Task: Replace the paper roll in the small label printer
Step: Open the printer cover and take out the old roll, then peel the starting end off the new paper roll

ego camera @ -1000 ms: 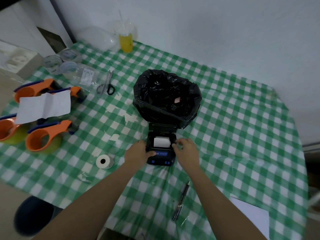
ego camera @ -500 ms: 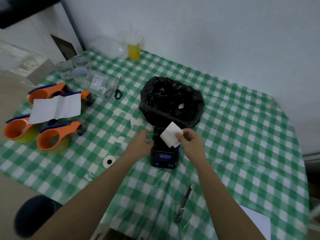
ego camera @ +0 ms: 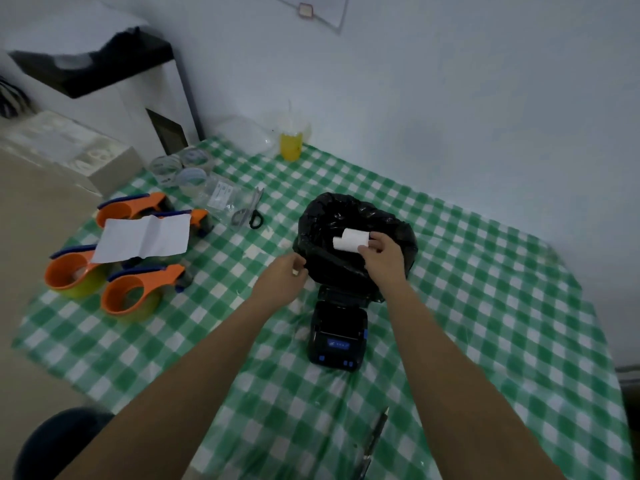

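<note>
Head view: my right hand (ego camera: 381,252) fingers (ego camera: 366,249) pinch the small white paper roll (ego camera: 349,240), axis crosswise, directly over the black-lined bin (ego camera: 398,230); left hand (ego camera: 284,277) loosely curled, apparently empty, nearer the black printer (ego camera: 337,336).

The rear part of the label printer (ego camera: 337,332) is being covered by the black bin bag (ego camera: 356,258) and the right forearm. Whether paper is sitting in its open bay is being left undecidable by the darkness. A small pale scrap at the left hand (ego camera: 289,273) is being rendered too small to identify. The pen (ego camera: 374,441) and a dark round object (ego camera: 59,441) are being cut off by the lower edge. The clear containers (ego camera: 180,166) are being blurred beyond telling apart.
</note>
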The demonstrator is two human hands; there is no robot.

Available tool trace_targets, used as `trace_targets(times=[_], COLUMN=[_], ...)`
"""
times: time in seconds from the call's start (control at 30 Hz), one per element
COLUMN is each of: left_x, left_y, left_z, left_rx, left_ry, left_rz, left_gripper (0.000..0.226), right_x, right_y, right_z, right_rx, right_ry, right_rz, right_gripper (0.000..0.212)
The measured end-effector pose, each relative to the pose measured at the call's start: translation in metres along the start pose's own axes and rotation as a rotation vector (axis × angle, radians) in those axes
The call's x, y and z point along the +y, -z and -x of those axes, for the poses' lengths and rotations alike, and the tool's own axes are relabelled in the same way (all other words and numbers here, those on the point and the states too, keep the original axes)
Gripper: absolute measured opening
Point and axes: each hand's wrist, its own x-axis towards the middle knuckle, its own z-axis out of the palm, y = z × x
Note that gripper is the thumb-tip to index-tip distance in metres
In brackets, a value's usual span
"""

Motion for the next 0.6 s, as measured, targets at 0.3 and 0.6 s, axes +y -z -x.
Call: trace_targets(times=[0.3,0.6], left_x=[-0.091,-0.138], left_y=[0.021,0.006], left_z=[0.037,0.067], left_rx=[-0.192,-0.335], left_ry=[0.168,0.204], left_rz=[-0.367,-0.600], left_gripper=[0.050,0.056], right_x=[0.020,0.055], right_y=[-0.059,-0.098], right_z=[0.066,0.096], right_rx=[-0.265,-0.403], right_ry=[0.171,0.151], right_rz=[0.073,0.338], right_gripper=[0.020,0.021])
